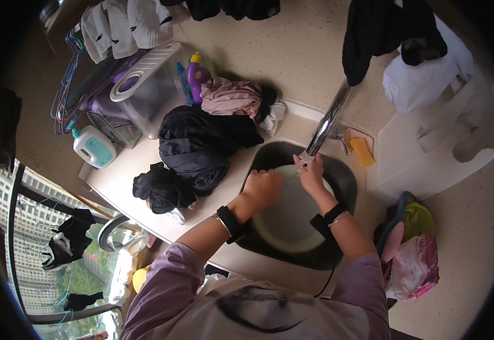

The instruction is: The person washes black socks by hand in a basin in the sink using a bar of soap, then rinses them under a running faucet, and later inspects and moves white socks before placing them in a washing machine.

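A pale round basin (289,212) sits inside the dark sink (346,178), with cloudy liquid or a pale bottom showing in it. Over its left rim is my left hand (264,185), fingers curled and pointing down; whatever may be inside them is hidden. My right hand (312,173) is raised at the mouth of the chrome faucet (326,123), where water splashes on the fingers. Nothing can be made out in that hand. Dark bands circle both wrists.
Black clothes (200,144) and a pink cloth (232,97) lie heaped on the counter, left of the sink. Beyond them stand a detergent bottle (95,146) and a clear bin (149,89). A yellow sponge (361,151) is by the faucet; a detergent bag (414,263) is right.
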A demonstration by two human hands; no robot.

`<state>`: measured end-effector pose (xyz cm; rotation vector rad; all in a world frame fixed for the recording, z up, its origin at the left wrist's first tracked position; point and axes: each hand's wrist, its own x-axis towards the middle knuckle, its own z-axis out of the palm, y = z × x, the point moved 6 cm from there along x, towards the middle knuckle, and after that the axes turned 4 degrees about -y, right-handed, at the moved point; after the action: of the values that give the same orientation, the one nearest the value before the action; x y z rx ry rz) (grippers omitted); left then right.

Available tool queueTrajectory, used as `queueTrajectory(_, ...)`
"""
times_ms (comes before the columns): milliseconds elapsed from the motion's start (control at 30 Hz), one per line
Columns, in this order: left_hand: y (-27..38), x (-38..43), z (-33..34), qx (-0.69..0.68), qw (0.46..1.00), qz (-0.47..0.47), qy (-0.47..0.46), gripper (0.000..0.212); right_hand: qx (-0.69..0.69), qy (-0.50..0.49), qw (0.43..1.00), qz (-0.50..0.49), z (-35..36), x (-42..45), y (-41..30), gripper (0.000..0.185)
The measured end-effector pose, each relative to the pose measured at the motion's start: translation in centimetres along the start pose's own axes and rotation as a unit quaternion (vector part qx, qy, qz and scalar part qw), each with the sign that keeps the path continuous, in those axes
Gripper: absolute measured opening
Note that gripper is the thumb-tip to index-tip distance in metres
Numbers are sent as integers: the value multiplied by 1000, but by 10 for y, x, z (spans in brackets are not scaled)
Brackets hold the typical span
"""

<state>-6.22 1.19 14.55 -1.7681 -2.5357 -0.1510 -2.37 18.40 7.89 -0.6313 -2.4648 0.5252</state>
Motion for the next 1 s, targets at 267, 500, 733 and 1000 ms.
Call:
queueTrajectory(267,44,53,71,58,957,43,-280,31,538,-131,766,327,16,-72,-25,43)
queueTrajectory(500,56,60,85,50,923,50,-377,35,584,-188,676,409,25,-78,-28,83)
queueTrajectory(733,26,73,166,-227,929,-135,-260,38,551,-88,747,362,38,-58,-11,51)
queueTrajectory(1000,6,79,199,-417,886,-143,-143,31,684,-45,609,399,44,-46,-29,9)
